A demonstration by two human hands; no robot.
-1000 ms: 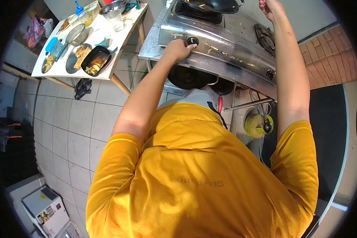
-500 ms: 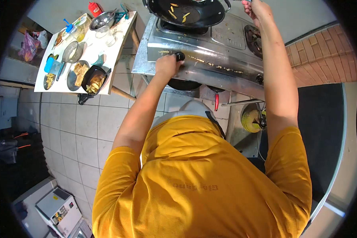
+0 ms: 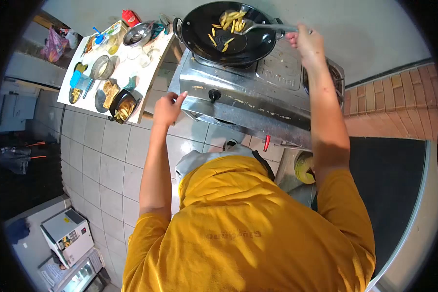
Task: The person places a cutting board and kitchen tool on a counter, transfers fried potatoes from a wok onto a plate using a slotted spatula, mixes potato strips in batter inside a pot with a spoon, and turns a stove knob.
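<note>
Fingers of the right hand (image 3: pixel 308 45), between one and two o'clock, wrap the handle of a ladle (image 3: pixel 272 26); the left hand (image 3: pixel 168 108), at ten, curls loosely, thumb apart, holding nothing visible. Tilting the ladle could spill its load. At twelve, a stained steel stove (image 3: pixel 250 93) bears a round, glossy black wok (image 3: pixel 197 36); within its rim, shiny metal cups slim yellow fries (image 3: pixel 228 19).

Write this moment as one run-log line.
right hand: grips spoon over wok | left hand: empty, near knob | fries: on spoon, in wok
</note>
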